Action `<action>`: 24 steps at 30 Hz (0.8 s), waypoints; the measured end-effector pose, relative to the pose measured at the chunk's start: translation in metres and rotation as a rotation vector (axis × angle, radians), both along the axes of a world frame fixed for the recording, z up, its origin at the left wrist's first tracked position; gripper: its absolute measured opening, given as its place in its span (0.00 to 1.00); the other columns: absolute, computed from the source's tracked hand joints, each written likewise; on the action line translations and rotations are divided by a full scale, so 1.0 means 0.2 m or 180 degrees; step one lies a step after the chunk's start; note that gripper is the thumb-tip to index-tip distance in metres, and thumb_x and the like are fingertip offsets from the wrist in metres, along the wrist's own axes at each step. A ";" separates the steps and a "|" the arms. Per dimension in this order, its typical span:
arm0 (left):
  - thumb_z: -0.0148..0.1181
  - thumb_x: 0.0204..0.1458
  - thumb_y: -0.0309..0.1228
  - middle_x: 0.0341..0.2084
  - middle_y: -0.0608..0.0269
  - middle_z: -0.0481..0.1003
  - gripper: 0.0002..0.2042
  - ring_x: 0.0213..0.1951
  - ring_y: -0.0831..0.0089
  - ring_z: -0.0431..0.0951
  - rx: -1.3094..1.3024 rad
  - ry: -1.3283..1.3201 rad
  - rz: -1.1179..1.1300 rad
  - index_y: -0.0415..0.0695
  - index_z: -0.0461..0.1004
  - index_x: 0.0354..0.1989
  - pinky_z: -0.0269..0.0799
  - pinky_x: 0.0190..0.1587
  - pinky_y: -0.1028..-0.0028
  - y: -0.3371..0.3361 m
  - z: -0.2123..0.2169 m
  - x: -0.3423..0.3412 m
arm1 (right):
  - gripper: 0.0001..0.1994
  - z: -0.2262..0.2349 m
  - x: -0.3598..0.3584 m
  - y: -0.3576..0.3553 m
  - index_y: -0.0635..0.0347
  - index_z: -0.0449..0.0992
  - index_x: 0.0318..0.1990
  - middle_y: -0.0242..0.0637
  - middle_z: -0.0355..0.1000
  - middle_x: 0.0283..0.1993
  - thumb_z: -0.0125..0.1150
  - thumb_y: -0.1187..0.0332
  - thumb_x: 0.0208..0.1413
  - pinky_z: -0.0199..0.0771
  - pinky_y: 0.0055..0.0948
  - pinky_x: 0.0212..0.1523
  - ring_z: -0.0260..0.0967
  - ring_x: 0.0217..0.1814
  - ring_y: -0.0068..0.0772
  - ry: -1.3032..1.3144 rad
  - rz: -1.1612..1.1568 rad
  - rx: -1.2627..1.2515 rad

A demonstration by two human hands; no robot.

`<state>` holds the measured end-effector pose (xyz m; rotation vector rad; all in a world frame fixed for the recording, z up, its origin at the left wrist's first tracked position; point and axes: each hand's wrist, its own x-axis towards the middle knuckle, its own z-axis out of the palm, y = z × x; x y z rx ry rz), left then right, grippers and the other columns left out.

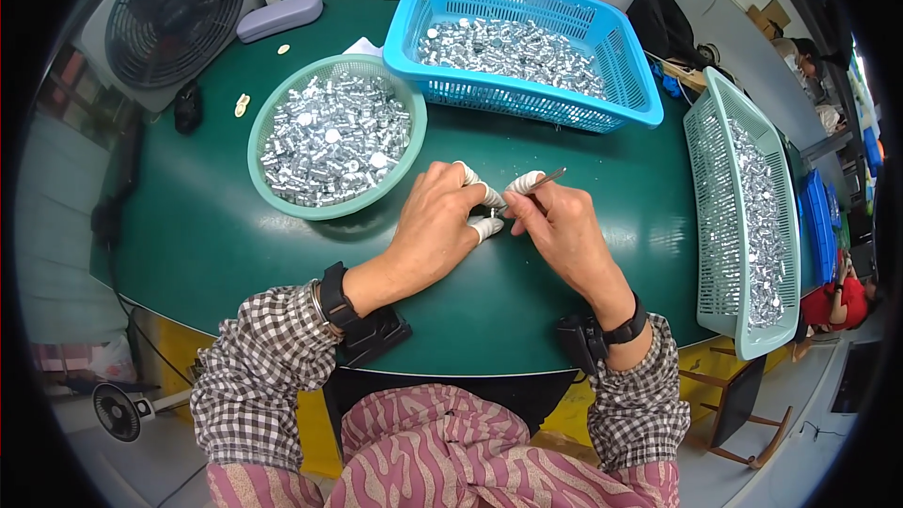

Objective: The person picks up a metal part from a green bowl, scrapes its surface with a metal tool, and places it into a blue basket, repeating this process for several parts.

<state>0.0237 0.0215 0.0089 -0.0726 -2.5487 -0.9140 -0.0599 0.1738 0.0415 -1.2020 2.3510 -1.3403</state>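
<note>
Over the middle of the green table (pixel 395 320), my two hands meet. My left hand (pixel 437 216), white finger cots on its fingertips, pinches a small silvery metal part (pixel 496 213) between thumb and fingers. In my right hand (pixel 562 226) is a slim metal tool (pixel 550 177), held like a pen, its upper end sticking out past the covered forefinger. The tool's lower end is at the small part, mostly hidden by my fingers. A round pale green basket (pixel 261 190) heaped with similar small metal parts stands just left of my left hand.
Behind my hands is a blue rectangular basket (pixel 527 103) of metal parts. A long pale green basket (pixel 740 263) of them stands at the right edge. Farther left are a box fan (pixel 174 14) and a purple case (pixel 280 17). Another person (pixel 835 306) is at far right.
</note>
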 end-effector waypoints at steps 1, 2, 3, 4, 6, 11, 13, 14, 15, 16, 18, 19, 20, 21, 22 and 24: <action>0.66 0.39 0.28 0.27 0.60 0.68 0.10 0.37 0.60 0.65 -0.0003 -0.0008 0.0003 0.40 0.76 0.31 0.63 0.40 0.66 0.00 -0.01 0.00 | 0.08 -0.01 0.00 0.00 0.71 0.74 0.30 0.40 0.73 0.24 0.56 0.72 0.56 0.69 0.24 0.22 0.72 0.22 0.27 0.0080 0.0039 0.0080; 0.67 0.38 0.28 0.28 0.59 0.68 0.10 0.37 0.60 0.65 -0.0040 -0.0071 0.0003 0.40 0.75 0.31 0.63 0.40 0.66 0.00 -0.01 0.00 | 0.09 -0.02 0.00 0.00 0.72 0.74 0.30 0.40 0.73 0.24 0.55 0.72 0.56 0.69 0.25 0.21 0.71 0.21 0.28 0.0162 0.0072 0.0162; 0.67 0.38 0.28 0.29 0.59 0.68 0.11 0.38 0.59 0.65 -0.0076 -0.0134 0.0003 0.40 0.75 0.30 0.63 0.41 0.66 0.00 -0.01 0.00 | 0.09 -0.03 0.00 0.00 0.72 0.74 0.30 0.41 0.73 0.24 0.55 0.72 0.56 0.68 0.26 0.21 0.71 0.21 0.28 0.0243 0.0105 0.0244; 0.67 0.38 0.28 0.30 0.59 0.68 0.11 0.39 0.59 0.65 -0.0110 -0.0199 0.0004 0.40 0.75 0.30 0.62 0.42 0.66 0.00 0.00 0.00 | 0.09 -0.03 0.00 0.00 0.72 0.74 0.30 0.41 0.73 0.24 0.55 0.72 0.56 0.68 0.26 0.21 0.71 0.21 0.28 0.0236 0.0102 0.0244; 0.66 0.38 0.28 0.30 0.59 0.68 0.10 0.38 0.60 0.65 -0.0106 -0.0159 0.0003 0.39 0.74 0.29 0.62 0.41 0.66 -0.01 0.00 0.01 | 0.09 -0.03 0.00 0.00 0.71 0.73 0.28 0.42 0.72 0.23 0.55 0.72 0.56 0.68 0.27 0.20 0.70 0.20 0.29 0.0411 0.0052 0.0269; 0.65 0.38 0.29 0.30 0.60 0.67 0.09 0.38 0.61 0.65 -0.0081 -0.0021 -0.0003 0.38 0.73 0.26 0.61 0.39 0.66 0.00 0.00 0.00 | 0.11 -0.03 0.01 -0.01 0.71 0.71 0.23 0.43 0.70 0.21 0.56 0.72 0.56 0.66 0.29 0.19 0.69 0.19 0.31 0.0731 0.0021 0.0234; 0.65 0.38 0.28 0.30 0.60 0.67 0.09 0.38 0.61 0.65 -0.0081 -0.0016 0.0023 0.38 0.73 0.25 0.61 0.39 0.66 -0.01 0.00 0.00 | 0.12 -0.03 0.01 -0.02 0.71 0.70 0.23 0.43 0.69 0.20 0.56 0.72 0.56 0.66 0.29 0.19 0.68 0.18 0.32 0.0773 0.0062 0.0232; 0.65 0.38 0.28 0.30 0.60 0.67 0.09 0.38 0.61 0.65 -0.0092 -0.0007 0.0010 0.38 0.73 0.25 0.61 0.39 0.66 -0.01 0.00 0.00 | 0.12 -0.03 0.01 -0.02 0.70 0.70 0.22 0.42 0.69 0.20 0.56 0.72 0.55 0.66 0.29 0.18 0.68 0.18 0.32 0.0829 0.0096 0.0225; 0.65 0.38 0.28 0.30 0.60 0.67 0.09 0.38 0.61 0.65 -0.0103 0.0001 -0.0003 0.38 0.73 0.25 0.61 0.39 0.66 -0.01 -0.01 0.00 | 0.12 -0.03 0.01 -0.02 0.70 0.69 0.21 0.42 0.68 0.19 0.57 0.73 0.55 0.65 0.30 0.18 0.67 0.17 0.33 0.0883 0.0132 0.0218; 0.65 0.38 0.28 0.30 0.60 0.67 0.09 0.38 0.61 0.65 -0.0113 0.0007 -0.0015 0.38 0.73 0.25 0.61 0.39 0.66 -0.01 -0.01 0.01 | 0.12 -0.03 0.01 -0.03 0.70 0.69 0.21 0.42 0.68 0.19 0.57 0.73 0.55 0.65 0.30 0.18 0.67 0.17 0.33 0.0864 0.0142 0.0227; 0.65 0.38 0.28 0.30 0.60 0.67 0.09 0.38 0.61 0.65 -0.0079 -0.0012 -0.0012 0.38 0.73 0.25 0.61 0.39 0.66 -0.01 -0.02 0.01 | 0.12 -0.03 0.02 -0.03 0.69 0.67 0.22 0.47 0.66 0.21 0.57 0.71 0.54 0.64 0.39 0.21 0.66 0.21 0.47 0.0758 0.0211 0.0186; 0.65 0.38 0.28 0.30 0.59 0.67 0.09 0.38 0.61 0.65 -0.0063 -0.0006 -0.0016 0.38 0.73 0.25 0.61 0.39 0.66 -0.01 -0.02 0.01 | 0.12 -0.03 0.02 -0.03 0.68 0.66 0.22 0.49 0.65 0.21 0.58 0.71 0.53 0.64 0.43 0.22 0.66 0.24 0.54 0.0702 0.0246 0.0166; 0.65 0.38 0.28 0.29 0.59 0.67 0.09 0.38 0.61 0.65 -0.0048 0.0001 -0.0020 0.38 0.73 0.25 0.61 0.39 0.66 -0.01 -0.02 0.01 | 0.12 -0.02 0.02 -0.03 0.68 0.66 0.22 0.49 0.65 0.21 0.58 0.71 0.53 0.64 0.43 0.22 0.66 0.24 0.54 0.0673 0.0256 0.0181; 0.65 0.38 0.28 0.29 0.59 0.67 0.09 0.38 0.61 0.65 -0.0032 -0.0026 -0.0014 0.38 0.73 0.25 0.61 0.39 0.66 -0.01 -0.02 0.00 | 0.12 0.00 0.00 -0.04 0.68 0.66 0.22 0.49 0.65 0.21 0.58 0.71 0.53 0.64 0.43 0.22 0.66 0.23 0.54 0.0742 0.0242 0.0207; 0.66 0.38 0.27 0.29 0.59 0.67 0.10 0.38 0.60 0.65 -0.0068 -0.0097 -0.0012 0.38 0.73 0.27 0.62 0.40 0.66 -0.02 0.00 -0.01 | 0.11 0.01 -0.01 -0.05 0.68 0.67 0.23 0.49 0.66 0.22 0.58 0.71 0.53 0.64 0.42 0.21 0.66 0.23 0.54 0.0815 0.0227 0.0230; 0.67 0.37 0.26 0.29 0.59 0.68 0.11 0.38 0.60 0.66 -0.0153 -0.0218 -0.0012 0.39 0.74 0.30 0.63 0.42 0.65 -0.03 0.02 -0.02 | 0.11 0.01 -0.02 -0.04 0.69 0.67 0.24 0.49 0.66 0.22 0.58 0.72 0.53 0.64 0.41 0.21 0.66 0.22 0.53 0.0884 0.0212 0.0253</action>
